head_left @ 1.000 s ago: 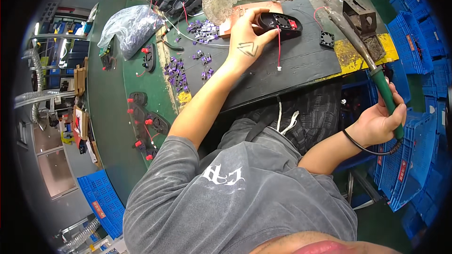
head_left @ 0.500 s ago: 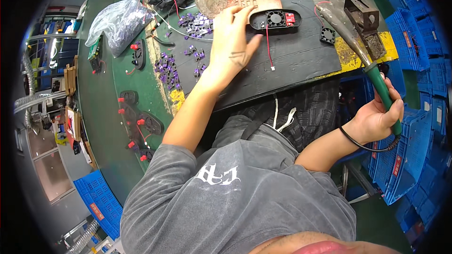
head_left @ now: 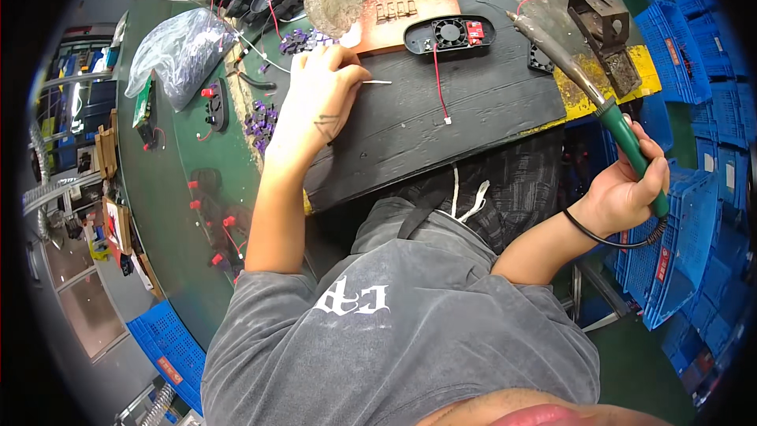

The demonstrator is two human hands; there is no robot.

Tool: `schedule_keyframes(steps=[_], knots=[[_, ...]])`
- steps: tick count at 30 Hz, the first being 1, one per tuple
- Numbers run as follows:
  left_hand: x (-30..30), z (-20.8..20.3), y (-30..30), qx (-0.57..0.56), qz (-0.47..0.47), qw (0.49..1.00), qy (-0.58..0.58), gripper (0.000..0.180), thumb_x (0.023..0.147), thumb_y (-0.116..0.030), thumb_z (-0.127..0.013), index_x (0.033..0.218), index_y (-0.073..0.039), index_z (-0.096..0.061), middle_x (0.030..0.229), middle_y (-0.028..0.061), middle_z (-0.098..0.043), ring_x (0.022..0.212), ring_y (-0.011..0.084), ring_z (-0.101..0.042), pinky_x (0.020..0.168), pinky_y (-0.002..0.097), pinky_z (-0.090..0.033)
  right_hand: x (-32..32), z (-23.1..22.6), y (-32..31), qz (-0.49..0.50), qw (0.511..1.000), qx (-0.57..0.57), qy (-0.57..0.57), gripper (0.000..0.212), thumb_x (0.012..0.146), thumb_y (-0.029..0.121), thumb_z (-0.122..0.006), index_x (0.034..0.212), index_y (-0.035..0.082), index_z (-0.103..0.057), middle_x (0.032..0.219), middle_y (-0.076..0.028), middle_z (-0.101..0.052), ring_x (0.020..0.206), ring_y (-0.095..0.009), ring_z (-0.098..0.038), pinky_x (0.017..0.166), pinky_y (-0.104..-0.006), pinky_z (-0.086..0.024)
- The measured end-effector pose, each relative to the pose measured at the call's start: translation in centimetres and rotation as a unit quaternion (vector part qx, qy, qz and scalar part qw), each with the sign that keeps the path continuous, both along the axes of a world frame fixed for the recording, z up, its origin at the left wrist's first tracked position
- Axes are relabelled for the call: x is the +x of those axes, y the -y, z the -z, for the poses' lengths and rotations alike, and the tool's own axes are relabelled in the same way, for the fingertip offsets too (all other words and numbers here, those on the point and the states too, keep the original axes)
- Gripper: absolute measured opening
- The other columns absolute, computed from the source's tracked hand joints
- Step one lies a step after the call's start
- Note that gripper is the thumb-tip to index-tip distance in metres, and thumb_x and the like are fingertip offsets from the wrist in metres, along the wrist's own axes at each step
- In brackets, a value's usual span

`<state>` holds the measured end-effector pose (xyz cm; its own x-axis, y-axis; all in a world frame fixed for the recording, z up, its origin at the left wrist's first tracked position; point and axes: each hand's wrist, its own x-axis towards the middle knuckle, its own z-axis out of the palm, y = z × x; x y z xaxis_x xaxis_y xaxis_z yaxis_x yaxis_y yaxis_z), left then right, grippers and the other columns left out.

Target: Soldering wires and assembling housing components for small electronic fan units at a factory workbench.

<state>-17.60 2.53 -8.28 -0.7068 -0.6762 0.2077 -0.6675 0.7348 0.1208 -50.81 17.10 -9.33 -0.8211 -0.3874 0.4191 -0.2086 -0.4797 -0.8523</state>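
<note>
My left hand (head_left: pixel 319 95) is closed over the black work board (head_left: pixel 378 130), pinching a thin silvery solder wire (head_left: pixel 378 82) whose end pokes out to the right. In my right hand (head_left: pixel 631 185) is the green handle of a soldering iron (head_left: pixel 627 130), its metal shaft slanting up and left over the board. Right of my left hand, apart from it, lies a black oval housing (head_left: pixel 412 38) holding a small fan (head_left: pixel 449 32) and a red part (head_left: pixel 475 32). A red lead (head_left: pixel 439 83) with a white plug hangs from it.
Behind the housing sits an orange-brown block (head_left: pixel 371 28) with metal clips. Purple pieces (head_left: pixel 260 122) are scattered at the left, near a plastic bag (head_left: pixel 185 55). A second fan (head_left: pixel 540 59) and a rusty metal bracket (head_left: pixel 599 28) lie right. Blue crates (head_left: pixel 670 244) stand beyond.
My left hand has moved left, away from the housing. Its spread fingers have closed on the solder wire. My right hand keeps hold of the soldering iron, and the view has shifted slightly.
</note>
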Motion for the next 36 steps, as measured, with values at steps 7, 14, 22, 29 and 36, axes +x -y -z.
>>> schedule_keyframes(steps=[7, 14, 22, 29, 36], knots=[[0.0, -1.0, 0.2, -0.007, 0.018, 1.000, -0.014, 0.010, 0.080, -0.008, -0.067, 0.089, -0.007, -0.066, 0.088, 0.0062, -0.060, 0.088, 0.0258, -0.059, 0.081, 0.0367, -0.043, -0.2, 0.2, 0.1, -0.007, 1.000, 0.000, -0.003, 0.038, 0.092, 0.026, -0.050, 0.083, -0.009, -0.061, 0.089, -0.027, -0.066, 0.083, -0.037, -0.067, 0.084, -0.0448, -0.054], [-5.4, -3.3, 0.1, 0.057, 0.009, 0.966, -0.251, 0.013, 0.081, -0.006, -0.068, 0.094, -0.009, -0.069, 0.077, 0.0082, -0.058, 0.070, 0.0275, -0.059, 0.066, 0.0330, -0.050, -0.7, 0.1, -0.1, -0.003, 1.000, -0.008, 0.015, 0.038, 0.092, 0.028, -0.052, 0.084, -0.008, -0.062, 0.089, -0.027, -0.066, 0.084, -0.037, -0.067, 0.085, -0.0438, -0.054], [-8.8, 1.5, 3.2, -0.028, 0.039, 0.952, -0.303, 0.025, 0.077, -0.002, -0.069, 0.099, -0.012, -0.071, 0.081, 0.0069, -0.058, 0.071, 0.0257, -0.060, 0.063, 0.0344, -0.050, -0.1, -0.1, -0.5, -0.032, 0.999, 0.005, -0.029, 0.039, 0.094, 0.027, -0.050, 0.087, -0.009, -0.062, 0.095, -0.027, -0.065, 0.091, -0.038, -0.066, 0.086, -0.0445, -0.056], [-8.9, 2.0, 2.2, -0.006, 0.029, 0.950, -0.312, 0.022, 0.074, -0.001, -0.070, 0.094, -0.009, -0.070, 0.079, 0.0055, -0.056, 0.068, 0.0233, -0.060, 0.060, 0.0336, -0.048, -0.6, 0.1, -0.6, 0.004, 1.000, -0.016, -0.019, 0.038, 0.094, 0.028, -0.049, 0.089, -0.007, -0.062, 0.095, -0.026, -0.066, 0.092, -0.039, -0.066, 0.086, -0.0448, -0.056], [-8.4, 2.6, 2.7, -0.019, -0.002, 0.958, -0.285, 0.022, 0.073, -0.004, -0.072, 0.093, -0.012, -0.070, 0.081, 0.0039, -0.056, 0.070, 0.0217, -0.060, 0.060, 0.0329, -0.048, -1.8, 1.0, -0.7, -0.008, 0.998, -0.042, 0.036, 0.036, 0.095, 0.027, -0.047, 0.086, -0.003, -0.064, 0.094, -0.019, -0.067, 0.088, -0.035, -0.067, 0.087, -0.0490, -0.055]])
